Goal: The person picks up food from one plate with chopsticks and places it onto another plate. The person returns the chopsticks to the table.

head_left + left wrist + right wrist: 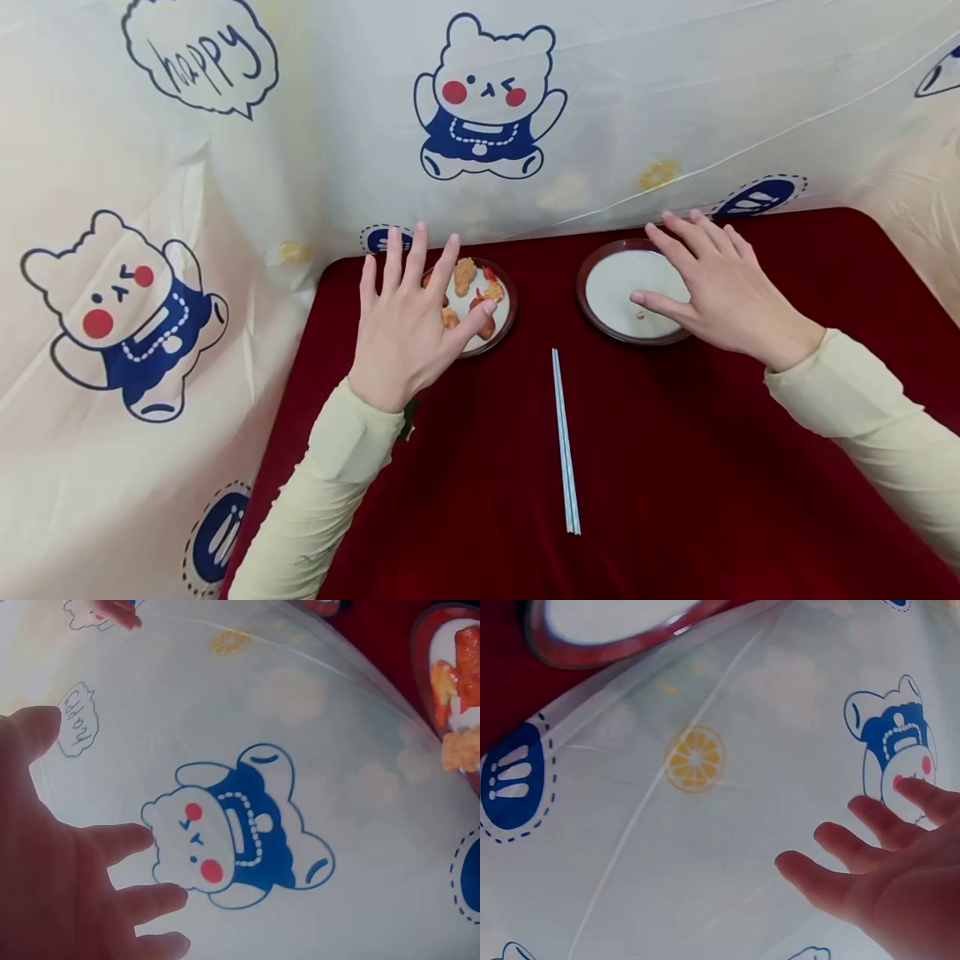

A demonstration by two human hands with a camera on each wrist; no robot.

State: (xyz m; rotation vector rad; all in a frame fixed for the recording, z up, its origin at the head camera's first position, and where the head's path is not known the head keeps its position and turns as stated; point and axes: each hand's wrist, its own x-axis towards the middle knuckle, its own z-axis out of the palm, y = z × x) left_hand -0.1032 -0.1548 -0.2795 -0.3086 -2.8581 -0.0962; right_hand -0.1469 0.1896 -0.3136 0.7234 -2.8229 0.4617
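My left hand (pixel 405 333) is held with spread fingers above the left side of a brown-rimmed plate (pixel 512 321) and hides part of it. On that plate lie several pieces of food, among them a fried piece (pixel 464 275) and a reddish-brown piece (pixel 482 320). Over the right edge of a second brown-rimmed plate (pixel 611 287) hovers my right hand (pixel 727 292), its fingers extended. That plate's white surface shows only a tiny brownish mark. A pair of light blue chopsticks (pixel 566 442) lies between the arms. Neither hand holds anything.
A dark red cloth (pixel 480 500) covers the table. White curtain fabric (pixel 360 108) printed with bears hangs directly behind the plates and along the left side, with more fabric (pixel 922 183) at the right.
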